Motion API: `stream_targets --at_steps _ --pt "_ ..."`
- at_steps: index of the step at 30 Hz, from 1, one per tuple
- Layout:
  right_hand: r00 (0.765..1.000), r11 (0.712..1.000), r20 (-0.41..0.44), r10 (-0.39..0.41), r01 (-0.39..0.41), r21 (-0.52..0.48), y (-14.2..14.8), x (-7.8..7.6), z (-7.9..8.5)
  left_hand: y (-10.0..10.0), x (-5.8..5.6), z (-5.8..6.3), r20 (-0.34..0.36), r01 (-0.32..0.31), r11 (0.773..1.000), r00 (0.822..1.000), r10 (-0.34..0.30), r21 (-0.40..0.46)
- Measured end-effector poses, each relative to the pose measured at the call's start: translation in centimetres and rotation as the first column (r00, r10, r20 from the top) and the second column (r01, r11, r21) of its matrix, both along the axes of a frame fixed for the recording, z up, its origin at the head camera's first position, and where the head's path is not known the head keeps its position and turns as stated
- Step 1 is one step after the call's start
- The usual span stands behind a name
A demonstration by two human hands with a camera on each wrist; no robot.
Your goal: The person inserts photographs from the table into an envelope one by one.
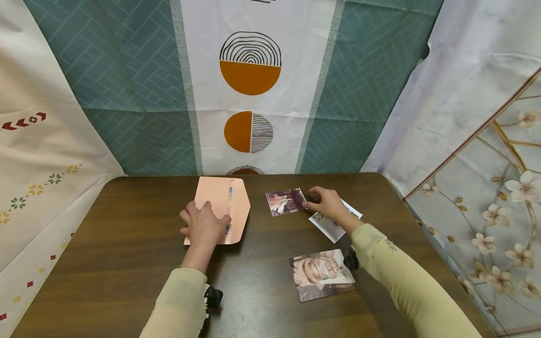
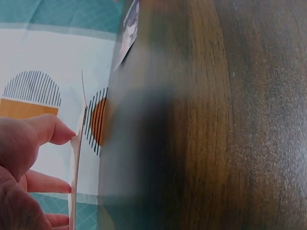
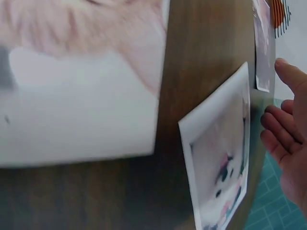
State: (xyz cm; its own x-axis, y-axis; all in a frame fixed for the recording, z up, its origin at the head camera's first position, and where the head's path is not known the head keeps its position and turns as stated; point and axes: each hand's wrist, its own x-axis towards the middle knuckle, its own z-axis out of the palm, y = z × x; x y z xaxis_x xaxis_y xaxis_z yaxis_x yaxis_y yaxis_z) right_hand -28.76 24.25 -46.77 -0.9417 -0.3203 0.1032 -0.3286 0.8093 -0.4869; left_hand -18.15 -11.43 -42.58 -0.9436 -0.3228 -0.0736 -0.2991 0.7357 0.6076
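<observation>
My left hand (image 1: 204,225) rests with spread fingers on a peach paper envelope (image 1: 243,206), its flap pointing right. A narrow blue strip (image 1: 229,202) shows along the envelope's opening, beside the thumb. Seen edge-on in the left wrist view, the envelope (image 2: 75,177) has thumb and fingertips pressing its face. Over on the right, my right hand (image 1: 327,204) hovers with parted thumb and fingers at the right edge of a purple-toned photo (image 1: 281,203). Its thumb tip is right by that photo (image 3: 262,48) in the right wrist view. Under this hand lies a white-bordered photo (image 1: 329,227), partly hidden.
A larger photo of a curled-up cat (image 1: 323,277) lies nearer on the brown wooden table (image 1: 127,263). Patterned cloths hang behind the table (image 1: 139,94) and along both sides. A small black device (image 1: 213,297) is strapped at each wrist.
</observation>
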Motion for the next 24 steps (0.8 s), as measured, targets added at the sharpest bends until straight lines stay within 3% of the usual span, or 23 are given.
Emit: stream_targets --at_steps 8,16,24 --pt "0.999 0.999 -0.037 -0.021 0.022 0.027 -1.2 0.4 -0.8 -0.2 0.1 -0.1 -0.010 -0.004 1.000 1.000 0.004 0.002" --pt "0.997 0.999 -0.072 -0.011 0.009 -0.032 -1.4 0.4 -1.5 -0.2 0.1 -0.4 -0.004 -0.003 1.000 1.000 0.003 0.000" --pt "1.000 0.990 0.010 0.021 -0.019 -0.143 -1.4 -0.2 -1.7 -0.1 0.1 -0.4 0.004 -0.006 1.000 1.000 0.006 -0.004"
